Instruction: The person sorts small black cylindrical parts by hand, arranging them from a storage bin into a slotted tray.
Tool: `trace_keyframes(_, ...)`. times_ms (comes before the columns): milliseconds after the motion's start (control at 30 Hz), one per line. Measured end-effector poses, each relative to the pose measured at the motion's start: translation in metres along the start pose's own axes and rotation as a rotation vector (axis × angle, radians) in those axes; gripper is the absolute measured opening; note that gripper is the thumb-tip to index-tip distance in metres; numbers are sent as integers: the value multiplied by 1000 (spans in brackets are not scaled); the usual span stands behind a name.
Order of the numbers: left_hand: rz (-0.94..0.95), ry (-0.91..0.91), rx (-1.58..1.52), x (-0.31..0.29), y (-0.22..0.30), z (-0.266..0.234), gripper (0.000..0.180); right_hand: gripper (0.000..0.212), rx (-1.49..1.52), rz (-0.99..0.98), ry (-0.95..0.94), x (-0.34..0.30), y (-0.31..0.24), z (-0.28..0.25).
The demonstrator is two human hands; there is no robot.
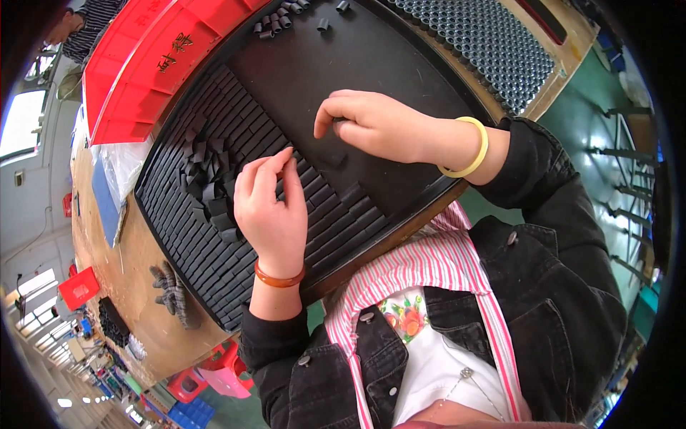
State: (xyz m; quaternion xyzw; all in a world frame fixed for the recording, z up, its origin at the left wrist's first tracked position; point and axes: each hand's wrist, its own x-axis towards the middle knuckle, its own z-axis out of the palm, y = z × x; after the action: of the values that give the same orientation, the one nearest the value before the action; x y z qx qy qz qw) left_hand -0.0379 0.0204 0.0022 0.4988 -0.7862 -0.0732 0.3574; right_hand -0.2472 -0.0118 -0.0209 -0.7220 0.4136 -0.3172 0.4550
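Observation:
A large black tray (400, 57) lies in front of me, its left part lined with tight rows of short black pieces (250, 118). Over the right edge of these rows is my left hand (271, 204), its thumb and forefinger pinched together; whatever they hold is hidden. Farther right, above the bare tray surface, hangs my right hand (371, 127) with thumb and forefinger curled in. Something dark may sit between them, but it blends with the tray. Beside my left hand, a heap of loose black curled pieces (207, 175) rests on the rows.
Small dark tubes (282, 20) lie at the tray's far end. A red plastic bin (153, 68) stands at the far left. Many metal ring-like parts (486, 46) fill the far right. A grey glove (171, 293) lies on the wooden table (153, 343) at left.

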Motion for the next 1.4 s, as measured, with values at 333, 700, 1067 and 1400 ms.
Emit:
trace_keyframes(333,-53,-33,-63,-3,1,1,13,37,-664,-83,-97,-6,-2,4)
trace_keyframes(700,195,87,127,-4,10,2,42,42,934,342,-315,0,-26,-4)
trace_keyframes(1067,208,98,-130,-1,8,2,35,44,905,333,-408,-1,-23,-4)
trace_keyframes(1400,-56,50,-210,-3,4,0,21,29,1034,444,-159,-1,-17,-2)
